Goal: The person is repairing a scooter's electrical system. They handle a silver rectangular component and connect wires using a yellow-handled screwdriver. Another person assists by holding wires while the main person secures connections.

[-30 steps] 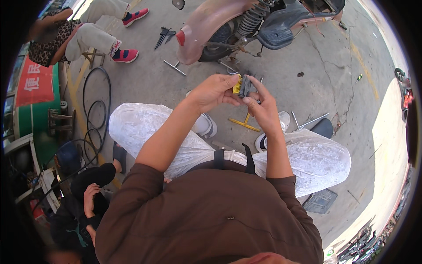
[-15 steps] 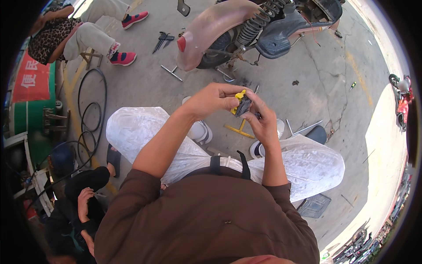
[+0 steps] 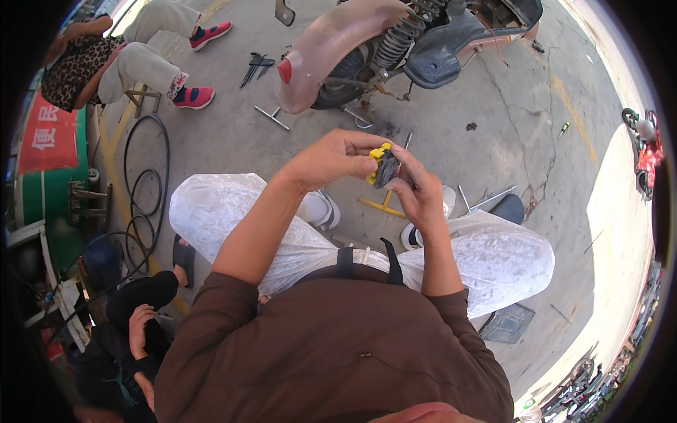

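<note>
Between my hands, over my knees, is a small part [image 3: 386,169] with a yellow side and a dark grey, blocky side; I cannot make out its exact kind. My left hand [image 3: 330,162] pinches the yellow side, thumb in front and fingers behind. With thumb and fingers bent around it, my right hand [image 3: 423,194] holds the dark side. Below the part, a yellow T-handle wrench [image 3: 384,207] lies on the ground between my feet. Ahead stands a pink motor scooter [image 3: 338,49], its rear wheel and spring bared.
A silver T-handle wrench [image 3: 273,118] and a hex key set [image 3: 255,68] lie by the scooter. More metal tools [image 3: 486,201] rest near my right foot. A black hose [image 3: 166,162] coils at left. One person [image 3: 134,63] sits far left, another [image 3: 134,324] near left.
The part has turned slightly, with more of its dark side showing. Both hands keep their hold and have barely moved. The whole view has shifted a little.
</note>
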The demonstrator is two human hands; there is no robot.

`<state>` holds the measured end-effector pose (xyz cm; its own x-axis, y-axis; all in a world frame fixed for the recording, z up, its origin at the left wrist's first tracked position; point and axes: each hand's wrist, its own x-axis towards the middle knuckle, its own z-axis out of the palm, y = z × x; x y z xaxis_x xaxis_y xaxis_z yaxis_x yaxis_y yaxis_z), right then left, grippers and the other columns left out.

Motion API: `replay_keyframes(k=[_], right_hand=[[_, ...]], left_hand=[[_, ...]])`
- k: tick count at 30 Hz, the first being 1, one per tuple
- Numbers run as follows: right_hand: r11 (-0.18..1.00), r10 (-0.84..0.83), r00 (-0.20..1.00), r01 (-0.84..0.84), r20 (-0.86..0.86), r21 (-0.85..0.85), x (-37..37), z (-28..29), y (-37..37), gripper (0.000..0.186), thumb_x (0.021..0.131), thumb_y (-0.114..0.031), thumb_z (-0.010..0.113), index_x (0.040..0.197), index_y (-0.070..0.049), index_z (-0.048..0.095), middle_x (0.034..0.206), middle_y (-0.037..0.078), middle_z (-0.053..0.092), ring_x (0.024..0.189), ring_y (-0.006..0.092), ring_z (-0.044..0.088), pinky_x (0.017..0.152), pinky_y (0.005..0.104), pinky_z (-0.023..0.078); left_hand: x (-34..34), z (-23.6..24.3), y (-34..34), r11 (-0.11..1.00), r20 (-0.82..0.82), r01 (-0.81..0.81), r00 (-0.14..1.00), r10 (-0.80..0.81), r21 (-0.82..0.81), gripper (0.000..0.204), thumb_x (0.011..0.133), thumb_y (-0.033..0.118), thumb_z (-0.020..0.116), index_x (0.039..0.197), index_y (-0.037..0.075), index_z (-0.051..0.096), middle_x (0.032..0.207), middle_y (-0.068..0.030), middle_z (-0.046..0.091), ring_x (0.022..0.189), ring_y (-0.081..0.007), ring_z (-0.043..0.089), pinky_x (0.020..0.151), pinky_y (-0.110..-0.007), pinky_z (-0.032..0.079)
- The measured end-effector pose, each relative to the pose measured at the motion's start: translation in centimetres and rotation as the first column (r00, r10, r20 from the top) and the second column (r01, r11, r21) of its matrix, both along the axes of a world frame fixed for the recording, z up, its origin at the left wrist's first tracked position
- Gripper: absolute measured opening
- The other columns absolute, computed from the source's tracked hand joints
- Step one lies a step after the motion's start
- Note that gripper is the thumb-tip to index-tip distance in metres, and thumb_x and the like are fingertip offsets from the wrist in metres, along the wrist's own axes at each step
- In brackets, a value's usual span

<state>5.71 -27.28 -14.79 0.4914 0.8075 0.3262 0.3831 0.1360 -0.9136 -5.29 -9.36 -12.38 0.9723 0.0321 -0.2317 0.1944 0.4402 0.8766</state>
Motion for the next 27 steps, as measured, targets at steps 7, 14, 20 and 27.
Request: replay_keyframes(k=[7,14,20,27], right_hand=[[0.999,-0.017,0.999,0.015,-0.035,-0.037,-0.3,-0.3,-0.1,0.060,0.078,-0.001,0.069,0.135,-0.010,0.050,0.076,0.006,0.058,0.067,0.0131,0.053,0.068,0.0249,0.046],[0.986,0.003,0.986,-0.031,-0.168,-0.161,-0.3,-0.8,-0.1,0.063,0.081,-0.001,0.066,0.139,-0.012,0.044,0.077,0.007,0.054,0.071,0.0148,0.051,0.073,0.0244,0.044],[0.973,0.018,0.971,-0.071,-0.237,-0.218,-0.5,-1.9,-0.2,0.060,0.086,-0.007,0.062,0.141,-0.012,0.042,0.072,0.004,0.046,0.066,0.0137,0.043,0.068,0.0240,0.042],[0.931,-0.021,0.859,-0.170,-0.512,-0.323,-0.2,-1.3,1.2,0.051,0.093,-0.017,0.056,0.141,-0.010,0.042,0.071,-0.002,0.049,0.060,0.0081,0.037,0.058,0.0223,0.037]], left_hand=[[0.0,0.1,-0.1,0.999,0.017,0.011,1.000,-0.012,0.050,0.050,0.085,0.022,0.070,0.127,-0.001,0.054,0.113,-0.0063,0.063,0.102,-0.0131,0.059,0.087,-0.030,0.050],[-0.1,0.4,-0.5,0.996,-0.061,-0.039,0.997,0.044,0.077,0.048,0.087,0.022,0.068,0.126,-0.003,0.055,0.107,-0.0073,0.064,0.097,-0.0138,0.061,0.085,-0.031,0.053],[-0.1,-0.1,-0.8,0.991,-0.103,-0.059,0.992,0.071,0.119,0.045,0.089,0.026,0.066,0.122,-0.004,0.057,0.103,-0.0087,0.065,0.093,-0.0146,0.063,0.083,-0.030,0.055],[0.6,-2.0,-0.2,0.994,-0.254,-0.105,0.963,0.093,-0.032,0.050,0.096,0.040,0.051,0.112,-0.006,0.058,0.105,-0.0154,0.064,0.095,-0.0217,0.066,0.081,-0.033,0.056]])
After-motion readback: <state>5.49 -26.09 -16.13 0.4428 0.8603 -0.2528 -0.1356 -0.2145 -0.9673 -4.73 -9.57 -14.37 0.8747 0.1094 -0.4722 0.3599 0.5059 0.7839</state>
